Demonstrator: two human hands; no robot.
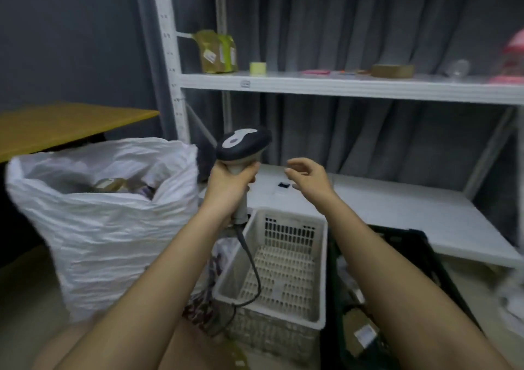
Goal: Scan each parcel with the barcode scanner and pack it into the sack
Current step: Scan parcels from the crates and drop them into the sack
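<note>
My left hand (229, 182) grips the handle of the barcode scanner (242, 146), a dark head with a white top panel held upright, its cable hanging down over the white basket. My right hand (307, 175) hovers to the right of the scanner with loosely bent fingers and holds nothing. The white woven sack (105, 222) stands open at the left with parcels (113, 184) inside. Two brown parcels (217, 52) with labels stand on the upper shelf. Another labelled parcel (361, 330) lies in the black crate at the lower right.
A white slotted basket (286, 267) sits on the floor in front of me, beside a black crate (419, 253). The white metal shelf unit (340, 86) carries tape rolls (392, 70) and small items. A wooden table (65, 124) stands behind the sack.
</note>
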